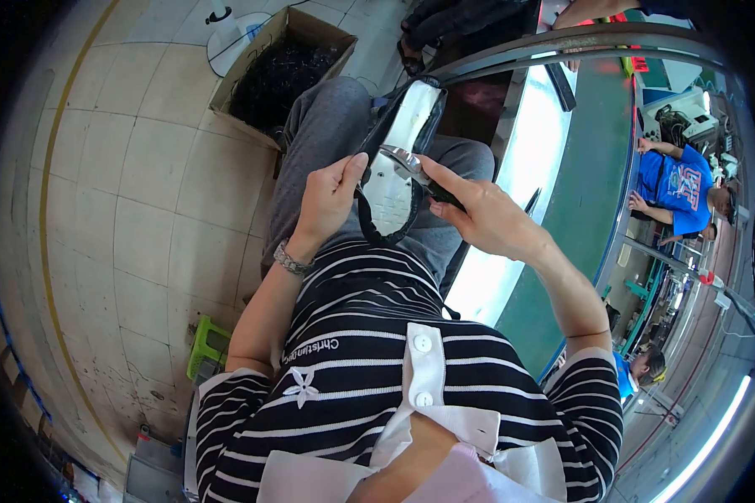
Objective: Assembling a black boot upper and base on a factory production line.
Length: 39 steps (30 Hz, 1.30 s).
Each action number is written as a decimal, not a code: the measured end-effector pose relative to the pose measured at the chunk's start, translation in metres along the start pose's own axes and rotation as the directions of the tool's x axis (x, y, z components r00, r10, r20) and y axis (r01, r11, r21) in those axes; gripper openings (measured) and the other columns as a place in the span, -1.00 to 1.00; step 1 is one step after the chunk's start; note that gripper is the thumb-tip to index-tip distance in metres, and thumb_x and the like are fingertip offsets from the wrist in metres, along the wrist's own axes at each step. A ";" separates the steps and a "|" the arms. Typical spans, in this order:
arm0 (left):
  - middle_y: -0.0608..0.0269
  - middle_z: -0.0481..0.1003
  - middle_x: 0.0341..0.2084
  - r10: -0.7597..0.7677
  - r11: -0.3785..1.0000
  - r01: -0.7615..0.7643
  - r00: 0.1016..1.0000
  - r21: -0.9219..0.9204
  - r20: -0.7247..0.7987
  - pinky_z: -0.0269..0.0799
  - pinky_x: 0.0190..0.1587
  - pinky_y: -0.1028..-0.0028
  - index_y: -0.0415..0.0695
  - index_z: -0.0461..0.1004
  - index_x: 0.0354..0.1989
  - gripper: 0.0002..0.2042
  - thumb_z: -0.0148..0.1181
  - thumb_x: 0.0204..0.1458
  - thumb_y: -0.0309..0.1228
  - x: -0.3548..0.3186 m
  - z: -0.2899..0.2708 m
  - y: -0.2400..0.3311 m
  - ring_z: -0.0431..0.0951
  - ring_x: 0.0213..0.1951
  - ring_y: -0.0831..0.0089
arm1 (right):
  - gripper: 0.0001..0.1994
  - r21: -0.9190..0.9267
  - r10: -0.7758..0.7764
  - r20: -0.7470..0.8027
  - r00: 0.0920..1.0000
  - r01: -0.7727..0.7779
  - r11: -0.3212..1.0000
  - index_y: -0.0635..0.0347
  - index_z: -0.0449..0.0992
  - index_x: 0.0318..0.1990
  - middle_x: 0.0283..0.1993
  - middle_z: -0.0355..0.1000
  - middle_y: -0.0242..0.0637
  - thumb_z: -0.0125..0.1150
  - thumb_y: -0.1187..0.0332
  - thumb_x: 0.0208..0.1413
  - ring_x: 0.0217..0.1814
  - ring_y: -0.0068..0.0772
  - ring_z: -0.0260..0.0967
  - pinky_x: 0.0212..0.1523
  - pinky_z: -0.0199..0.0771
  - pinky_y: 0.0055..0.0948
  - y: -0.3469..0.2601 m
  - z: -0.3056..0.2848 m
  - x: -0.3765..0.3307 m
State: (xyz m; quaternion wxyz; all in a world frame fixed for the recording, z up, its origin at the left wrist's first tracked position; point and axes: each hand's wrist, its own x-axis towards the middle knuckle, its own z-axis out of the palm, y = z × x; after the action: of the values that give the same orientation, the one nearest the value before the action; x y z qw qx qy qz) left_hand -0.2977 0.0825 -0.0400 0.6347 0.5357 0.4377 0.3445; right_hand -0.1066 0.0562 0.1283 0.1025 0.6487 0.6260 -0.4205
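A black shoe upper with a white insole facing up (387, 186) lies lengthwise over my lap, its narrow end pointing away from me. My left hand (331, 197) grips its left edge, with the thumb on the rim and the fingers partly hidden. In my right hand (486, 214) is a pair of pincers (401, 157) with a shiny metal head and dark handles. The pincers' head rests over the middle of the insole; I cannot tell whether its jaws hold anything. Small dark marks dot the insole's near end.
To the right runs a workbench with a green top (591, 189) and a bright metal edge. Beyond it sits a person in a blue shirt (679, 189). A cardboard box of black scraps (285, 71) stands ahead on the left, and a green plastic stool (207, 345) at my left.
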 end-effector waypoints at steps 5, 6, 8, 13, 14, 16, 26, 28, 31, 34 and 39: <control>-0.03 0.48 -0.59 0.203 0.925 -0.216 0.976 0.312 0.075 0.33 -0.50 0.34 -0.33 0.50 -0.22 -0.71 0.04 0.21 -0.29 0.004 -0.002 0.016 0.45 -0.61 0.23 | -0.41 -0.176 -0.063 0.074 0.995 0.075 0.981 0.13 0.02 0.37 -0.37 0.49 0.12 0.02 0.44 0.21 -0.36 0.05 0.51 -0.22 0.49 -0.12 -0.008 -0.014 0.008; -0.06 0.49 -0.56 0.356 0.839 -0.354 0.932 0.413 0.076 0.39 -0.47 0.31 -0.33 0.49 -0.15 -0.72 0.05 0.20 -0.31 0.003 0.001 0.018 0.52 -0.56 0.19 | -0.41 -0.220 -0.111 0.072 0.991 0.124 0.968 0.14 0.02 0.37 -0.35 0.49 0.13 0.03 0.44 0.20 -0.35 0.06 0.51 -0.23 0.49 -0.13 -0.009 -0.015 0.010; -0.08 0.51 -0.48 0.334 0.797 -0.345 0.936 0.495 0.116 0.41 -0.41 0.30 -0.32 0.49 -0.11 -0.73 0.07 0.19 -0.35 0.000 0.004 0.019 0.53 -0.48 0.10 | -0.41 -0.259 -0.157 0.073 0.985 0.171 0.951 0.16 0.02 0.37 -0.33 0.49 0.14 0.03 0.44 0.20 -0.33 0.07 0.51 -0.24 0.50 -0.13 -0.010 -0.015 0.012; -0.13 0.53 -0.39 0.297 0.751 -0.319 0.945 0.578 0.136 0.48 -0.29 0.37 -0.25 0.46 0.02 -0.71 0.11 0.16 -0.40 -0.003 0.007 0.023 0.58 -0.40 0.08 | -0.37 -0.228 -0.102 0.007 0.995 0.101 0.968 -0.14 -0.06 0.41 -0.33 0.47 0.04 0.03 0.39 0.23 -0.33 0.08 0.48 -0.29 0.48 -0.07 0.005 0.005 0.008; -0.11 0.53 -0.29 0.125 0.861 -0.184 0.980 0.473 0.154 0.48 -0.23 0.40 -0.19 0.38 0.14 -0.64 0.10 0.17 -0.40 -0.003 0.003 0.030 0.59 -0.31 0.15 | -0.37 -0.220 -0.097 0.003 0.995 0.095 0.971 -0.14 -0.06 0.41 -0.33 0.47 0.04 0.03 0.39 0.23 -0.33 0.08 0.48 -0.29 0.48 -0.07 0.009 0.008 0.006; -0.09 0.54 -0.19 -0.048 0.930 -0.033 0.977 0.367 0.209 0.49 -0.17 0.43 -0.12 0.29 0.26 -0.56 0.09 0.19 -0.39 0.002 -0.001 0.030 0.60 -0.23 0.22 | -0.36 -0.285 -0.102 -0.030 0.994 0.089 0.954 -0.19 -0.09 0.41 -0.38 0.44 0.00 0.03 0.37 0.23 -0.45 0.01 0.48 -0.44 0.49 -0.14 0.015 0.014 0.002; 0.31 0.38 0.13 -0.325 0.430 0.637 0.770 -0.640 0.549 0.38 0.08 0.45 0.06 0.04 0.39 -0.37 0.08 0.20 -0.09 0.052 0.017 0.000 0.43 0.05 0.50 | -0.30 -0.254 -0.198 -0.125 0.972 0.161 0.954 -0.20 -0.12 0.42 -0.45 0.38 -0.09 0.03 0.45 0.19 -0.61 -0.19 0.42 -0.65 0.44 -0.26 0.032 0.034 0.005; 0.29 0.38 0.12 -0.297 0.478 0.609 0.791 -0.633 0.536 0.39 0.06 0.46 0.05 0.03 0.40 -0.37 0.09 0.19 -0.14 0.052 0.019 0.004 0.44 0.04 0.50 | -0.30 -0.275 -0.241 -0.143 0.960 0.195 0.941 -0.18 -0.12 0.43 -0.48 0.37 -0.12 0.01 0.47 0.18 -0.62 -0.21 0.41 -0.65 0.44 -0.28 0.035 0.039 0.006; 0.23 0.38 0.10 -0.224 0.535 0.528 0.842 -0.660 0.491 0.42 0.01 0.49 -0.01 0.01 0.40 -0.34 0.12 0.14 -0.26 0.051 0.029 0.015 0.46 0.00 0.51 | -0.30 -0.273 -0.262 -0.189 0.946 0.206 0.940 -0.16 -0.11 0.43 -0.50 0.35 -0.15 0.03 0.45 0.18 -0.63 -0.22 0.40 -0.65 0.44 -0.29 0.035 0.038 0.003; 0.21 0.27 0.20 -0.256 0.633 0.482 0.869 -0.605 0.424 0.29 0.13 0.47 -0.06 -0.03 0.41 -0.30 0.12 0.13 -0.23 0.050 0.034 0.018 0.37 0.09 0.47 | -0.33 -0.322 -0.267 -0.175 0.948 0.201 0.925 -0.11 -0.02 0.40 -0.54 0.35 -0.20 0.10 0.38 0.16 -0.63 -0.23 0.40 -0.65 0.41 -0.30 0.036 0.033 0.003; 0.20 0.20 0.25 -0.248 0.701 0.466 0.869 -0.539 0.428 0.19 0.20 0.47 -0.07 -0.08 0.43 -0.27 0.13 0.14 -0.19 0.050 0.029 0.023 0.28 0.18 0.44 | -0.43 -0.526 -0.211 0.072 0.975 0.217 0.823 -0.08 0.17 0.33 -0.56 0.46 -0.11 0.13 0.37 0.15 -0.56 -0.19 0.49 -0.58 0.45 -0.31 0.004 -0.037 0.008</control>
State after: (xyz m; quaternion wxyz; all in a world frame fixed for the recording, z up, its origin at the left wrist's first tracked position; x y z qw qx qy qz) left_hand -0.2513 0.1207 -0.0257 0.8937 0.2454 0.2841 0.2456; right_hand -0.0886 0.0854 0.1446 0.2330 0.5183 0.7859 -0.2437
